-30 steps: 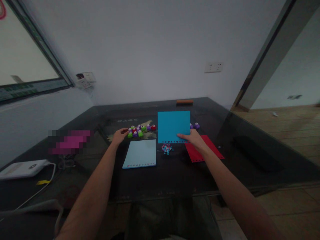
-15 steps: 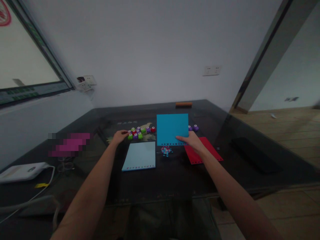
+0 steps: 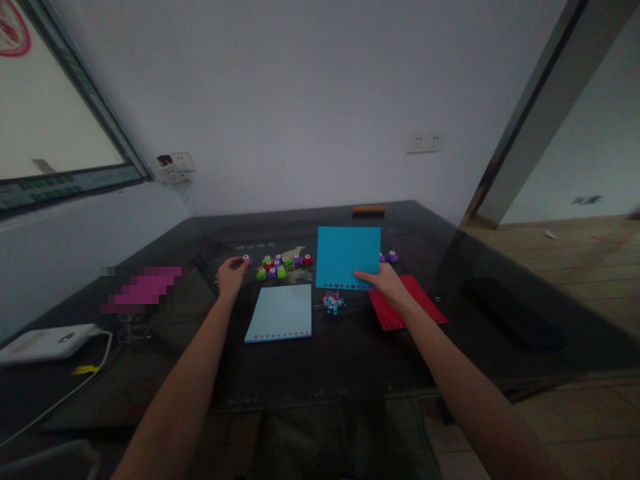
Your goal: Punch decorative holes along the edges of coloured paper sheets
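Observation:
My left hand pinches a small purple craft punch in its fingertips, left of a cluster of green, red and purple craft punches. My right hand grips the lower right corner of a blue sheet of paper, thumb on its face. The sheet is raised, with a row of punched shapes along its bottom edge. A pale stack of paper, also punched along the near edge, lies in front of the cluster. Pink and blue paper bits are heaped beside it. Red paper lies partly behind my right wrist.
More purple punches stand right of the blue sheet. A brown roll lies at the table's back edge, and a dark flat object at the right. On the left are a white device with a cable and a pink pixelated patch.
My left hand has moved slightly left, away from the cluster, with the purple punch now showing in its fingers. The blue sheet has shifted a little right in view.

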